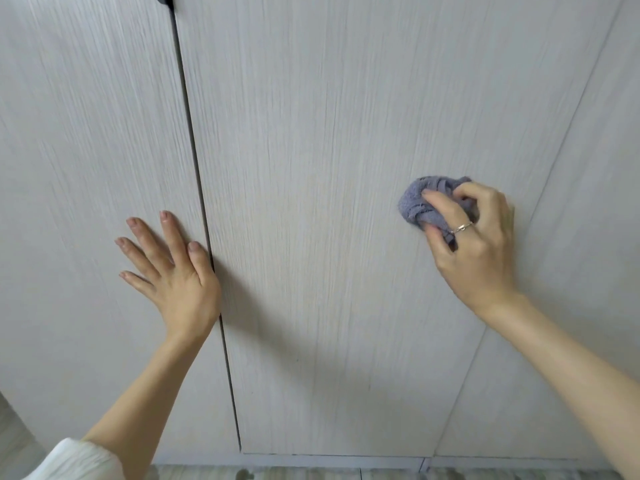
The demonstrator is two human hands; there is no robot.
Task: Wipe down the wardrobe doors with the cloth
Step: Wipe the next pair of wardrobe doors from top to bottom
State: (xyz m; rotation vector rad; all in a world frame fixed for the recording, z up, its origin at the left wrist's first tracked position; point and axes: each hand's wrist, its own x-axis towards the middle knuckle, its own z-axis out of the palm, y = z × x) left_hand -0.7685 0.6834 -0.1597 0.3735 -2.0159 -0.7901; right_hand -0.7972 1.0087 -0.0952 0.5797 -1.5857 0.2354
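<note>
No legible text, label, brand or number anywhere on doors, cloth or hands.

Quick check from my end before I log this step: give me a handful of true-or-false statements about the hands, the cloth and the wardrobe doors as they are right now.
1. The right hand grips a bunched blue-grey cloth against the middle door. True.
2. The left hand holds a second cloth. False: it holds nothing; it lies flat with fingers spread on the left door.
3. A ring shows on a finger of the right hand. True.
4. The cloth is spread out flat across the door. False: it is crumpled into a wad under the fingers.
5. The left hand lies beside the dark gap between two doors. True.
6. The cloth is on the left door. False: it is on the middle one, towards its right edge.
</note>
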